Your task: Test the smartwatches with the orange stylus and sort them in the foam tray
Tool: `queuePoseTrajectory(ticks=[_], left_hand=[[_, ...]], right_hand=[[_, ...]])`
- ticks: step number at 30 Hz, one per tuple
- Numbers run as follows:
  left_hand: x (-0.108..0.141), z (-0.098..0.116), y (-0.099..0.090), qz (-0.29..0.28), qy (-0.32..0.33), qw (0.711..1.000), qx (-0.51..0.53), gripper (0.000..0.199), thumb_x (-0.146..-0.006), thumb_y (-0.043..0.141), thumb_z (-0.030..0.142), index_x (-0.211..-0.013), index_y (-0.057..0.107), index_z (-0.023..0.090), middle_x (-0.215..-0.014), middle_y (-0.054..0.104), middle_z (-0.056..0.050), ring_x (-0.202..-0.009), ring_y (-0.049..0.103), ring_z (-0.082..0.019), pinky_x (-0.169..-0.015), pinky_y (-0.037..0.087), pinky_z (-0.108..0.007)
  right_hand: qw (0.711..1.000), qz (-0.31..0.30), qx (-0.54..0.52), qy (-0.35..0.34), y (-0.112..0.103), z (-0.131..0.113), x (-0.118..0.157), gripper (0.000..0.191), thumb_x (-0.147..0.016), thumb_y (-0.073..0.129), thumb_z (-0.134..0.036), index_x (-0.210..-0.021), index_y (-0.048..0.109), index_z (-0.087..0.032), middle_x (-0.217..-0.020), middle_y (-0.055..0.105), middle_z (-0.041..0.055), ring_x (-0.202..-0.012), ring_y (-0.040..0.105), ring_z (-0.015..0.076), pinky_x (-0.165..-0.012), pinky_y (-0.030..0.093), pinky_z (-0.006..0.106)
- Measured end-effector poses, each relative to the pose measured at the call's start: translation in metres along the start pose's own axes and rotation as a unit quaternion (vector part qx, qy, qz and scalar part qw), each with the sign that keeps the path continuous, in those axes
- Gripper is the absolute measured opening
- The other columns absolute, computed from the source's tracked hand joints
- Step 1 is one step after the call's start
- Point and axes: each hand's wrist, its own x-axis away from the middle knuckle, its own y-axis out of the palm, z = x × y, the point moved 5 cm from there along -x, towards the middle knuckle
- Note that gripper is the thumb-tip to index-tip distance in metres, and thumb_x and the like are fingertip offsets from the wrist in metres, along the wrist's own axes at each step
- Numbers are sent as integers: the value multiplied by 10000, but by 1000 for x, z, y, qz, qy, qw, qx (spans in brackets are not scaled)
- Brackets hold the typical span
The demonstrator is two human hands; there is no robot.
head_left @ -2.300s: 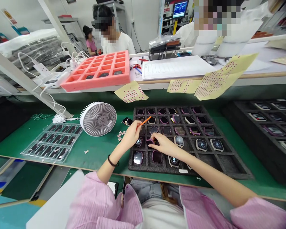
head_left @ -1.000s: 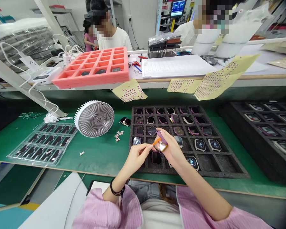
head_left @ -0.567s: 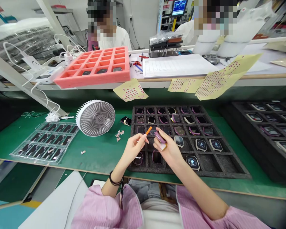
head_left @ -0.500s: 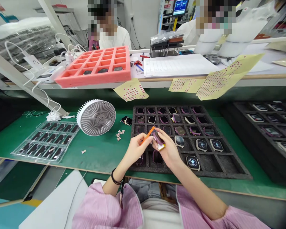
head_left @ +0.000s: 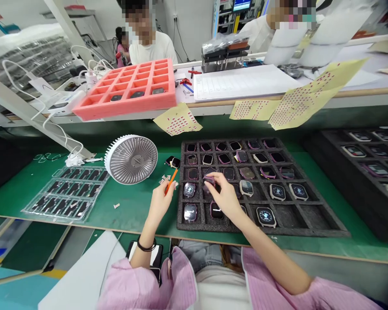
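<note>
My left hand (head_left: 161, 199) is closed around a thin orange stick-like tool (head_left: 172, 180), its tip pointing up and away over the green bench. Between the fingertips of my right hand (head_left: 224, 196) is a purple-rimmed smartwatch (head_left: 209, 182), held over the black foam tray (head_left: 313, 232); the fingers hide part of it. Around it, the tray's compartments hold several watches, such as a lit one (head_left: 189, 190) to the left and another (head_left: 217, 210) just below. A few compartments at the tray's lower right hold nothing.
A white desk fan (head_left: 131, 159) stands left of the tray. Small pale scraps and two watch parts (head_left: 173, 162) lie beside it. Further left is a clear blister tray (head_left: 66, 193) of black parts. Another watch tray (head_left: 368, 172) sits right; a pink foam tray (head_left: 124, 105) rests on the shelf.
My hands have drawn apart: the left moved left with the orange tool, while the right brought the watch down over the foam tray. The yellow piece under the watch no longer shows.
</note>
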Motion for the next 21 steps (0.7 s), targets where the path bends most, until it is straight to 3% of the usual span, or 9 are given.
queuePoseTrajectory(ticks=[3, 7, 9, 11, 12, 15, 18, 21], left_hand=[[1, -13, -4, -2, -18, 998, -52, 359, -890, 442, 439, -633, 459, 190, -567, 478, 24, -544, 442, -121, -577, 324, -221], [-3, -29, -10, -6, -46, 991, -127, 318, -903, 432, 426, -725, 547, 190, -623, 593, -27, -586, 556, -176, -572, 336, -236], [-5, -32, -14, 7, -68, 985, -162, 298, -905, 440, 434, -860, 589, 179, -695, 644, -62, -637, 598, -213, -575, 339, -249], [-4, -28, -14, 21, -80, 982, -171, 329, -909, 442, 439, -1016, 581, 160, -771, 669, -89, -688, 618, -238, -592, 349, -261], [-3, -22, -11, 22, -75, 984, -162, 350, -918, 428, 436, -1073, 565, 154, -794, 670, -91, -703, 618, -238, -604, 356, -265], [7, 9, 7, -24, -17, 996, -82, 361, -952, 351, 418, -1104, 559, 166, -741, 623, -35, -642, 566, -183, -611, 358, -257], [20, 46, 36, -123, 28, 991, 40, 348, -947, 368, 428, -1030, 593, 176, -621, 493, 33, -556, 440, -121, -569, 321, -228], [32, 76, 63, -221, 50, 961, 156, 344, -935, 415, 444, -960, 617, 168, -609, 428, 48, -562, 371, -97, -549, 289, -213]], right_hand=[[991, -40, 115, -49, -1, 2, 2, 138, -912, 475, -275, -983, 592, -258, -981, 671, 56, -932, 638, 239, -863, 493, 404], [970, 50, 236, -32, -51, 13, 10, 227, -915, 493, -362, -992, 626, -195, -1030, 606, 146, -1029, 552, 328, -896, 425, 503], [923, 100, 370, 22, -80, 23, 15, 329, -925, 462, -440, -932, 628, -156, -958, 596, 174, -960, 549, 354, -812, 430, 512], [884, 93, 453, 64, -97, 36, 18, 426, -931, 411, -511, -844, 618, -148, -887, 593, 181, -886, 557, 351, -742, 432, 485], [880, 80, 461, 75, -100, 42, 18, 462, -928, 391, -545, -796, 604, -157, -852, 591, 174, -854, 560, 341, -721, 431, 468], [925, 55, 367, 77, -97, 51, 17, 496, -884, 390, -644, -692, 517, -205, -733, 573, 108, -742, 552, 279, -682, 423, 412], [980, 64, 165, 88, -89, 46, 14, 445, -823, 503, -653, -713, 486, -222, -663, 553, 30, -634, 521, 200, -648, 422, 354], [986, 60, -83, 132, -80, 34, 14, 374, -776, 624, -582, -795, 517, -224, -677, 569, -8, -566, 494, 143, -554, 402, 287]])
